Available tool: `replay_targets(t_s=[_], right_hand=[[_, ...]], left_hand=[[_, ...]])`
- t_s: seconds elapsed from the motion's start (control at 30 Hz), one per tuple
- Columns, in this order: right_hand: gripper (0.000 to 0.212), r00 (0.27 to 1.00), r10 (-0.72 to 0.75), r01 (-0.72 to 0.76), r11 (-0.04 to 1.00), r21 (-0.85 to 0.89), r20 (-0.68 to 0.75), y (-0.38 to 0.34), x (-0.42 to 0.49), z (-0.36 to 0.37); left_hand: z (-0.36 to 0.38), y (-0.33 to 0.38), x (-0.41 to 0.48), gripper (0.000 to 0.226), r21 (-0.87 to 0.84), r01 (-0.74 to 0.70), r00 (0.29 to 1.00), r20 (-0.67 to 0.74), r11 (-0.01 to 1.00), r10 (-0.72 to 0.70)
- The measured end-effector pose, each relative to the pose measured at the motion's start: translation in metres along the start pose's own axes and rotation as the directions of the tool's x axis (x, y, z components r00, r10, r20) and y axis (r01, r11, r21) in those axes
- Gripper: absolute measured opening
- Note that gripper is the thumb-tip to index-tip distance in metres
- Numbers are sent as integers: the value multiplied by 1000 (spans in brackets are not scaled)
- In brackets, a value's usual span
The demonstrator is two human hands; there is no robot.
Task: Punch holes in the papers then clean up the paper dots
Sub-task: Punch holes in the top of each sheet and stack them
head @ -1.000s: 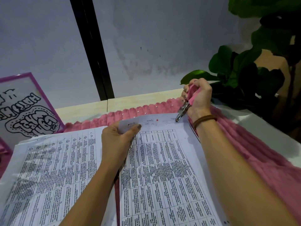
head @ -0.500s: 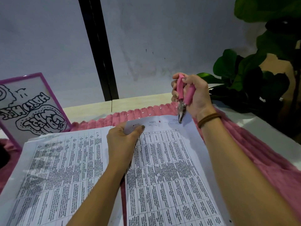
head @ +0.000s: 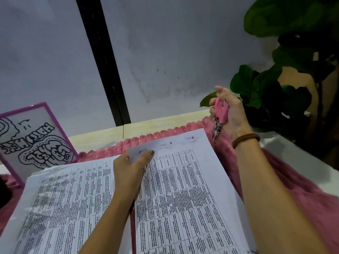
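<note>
Right hand (head: 232, 117) swung right off the paper (head: 183, 180), grip curled round pink punch (head: 222, 111), left hand (head: 128, 168) pinching its corner

papers (head: 183, 189): print too small to read, lower edges cut off | left hand (head: 128, 169): fingers hidden under sheet corner | hole punch (head: 224, 112): tip blurred, handles partly covered by right hand (head: 233, 116) | framed sign (head: 36, 143): cut at left edge
</note>
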State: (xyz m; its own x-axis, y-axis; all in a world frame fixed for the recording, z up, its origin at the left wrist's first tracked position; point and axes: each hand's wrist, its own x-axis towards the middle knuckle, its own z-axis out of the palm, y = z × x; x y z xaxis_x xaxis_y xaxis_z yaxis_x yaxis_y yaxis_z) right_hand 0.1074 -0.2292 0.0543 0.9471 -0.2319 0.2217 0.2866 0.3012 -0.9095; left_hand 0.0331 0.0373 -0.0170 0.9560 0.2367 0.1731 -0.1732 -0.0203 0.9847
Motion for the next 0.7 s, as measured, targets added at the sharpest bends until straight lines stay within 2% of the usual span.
replay_targets(t_s=[0.07, 0.1, 0.17, 0.2, 0.23, 0.27, 0.3, 0.33, 0.4, 0.5, 0.6, 0.7], right_hand=[[53, 996, 70, -44, 938, -343, 62, -14, -4, -7], [55, 978, 173, -88, 848, -523, 116, -22, -12, -8], [52, 869, 463, -185, 632, -753, 174, -28, -33, -6], [47, 813, 558, -191, 527, -828, 167, -27, -46, -3], [35, 791, 594, -167, 441, -882, 147, -23, -56, -2], [17, 803, 585, -160, 395, -905, 113, -18, -65, -2], [8, 820, 565, -174, 394, -902, 89, -13, -71, -3], [17, 845, 531, -192, 414, -890, 65, -11, -77, -2], [22, 905, 425, -229, 544, -807, 30, -16, -88, -1], [18, 967, 253, -199, 718, -667, -15, -37, -94, 5], [21, 993, 117, -108, 834, -541, -18, -59, -95, 10], [21, 999, 32, -43, 878, -477, -32, -78, -102, 16]], left_hand=[[0, 4, -2, 16, -5, -19, 1000, -5, 1000, 19], [0, 5, -3, 16, 1, -38, 999, -13, 999, 38], [-2, 9, -2, 15, 34, -87, 995, -41, 996, 88], [-3, 12, -2, 15, 43, -113, 992, -48, 993, 115], [-4, 15, -1, 16, 41, -136, 989, -57, 990, 138], [-5, 19, 0, 15, 30, -156, 985, -69, 987, 157], [-6, 26, 0, 14, 13, -174, 981, -88, 985, 175], [-7, 33, 0, 14, -3, -188, 976, -108, 982, 187], [-8, 51, 0, 18, -23, -199, 974, -111, 980, 195], [-12, 76, 2, 33, 0, -135, 991, -10, 991, 135], [-15, 86, -9, 31, 170, 12, 993, 112, 985, -31], [-13, 85, -28, 19, 314, -21, 977, 207, 949, -47]])
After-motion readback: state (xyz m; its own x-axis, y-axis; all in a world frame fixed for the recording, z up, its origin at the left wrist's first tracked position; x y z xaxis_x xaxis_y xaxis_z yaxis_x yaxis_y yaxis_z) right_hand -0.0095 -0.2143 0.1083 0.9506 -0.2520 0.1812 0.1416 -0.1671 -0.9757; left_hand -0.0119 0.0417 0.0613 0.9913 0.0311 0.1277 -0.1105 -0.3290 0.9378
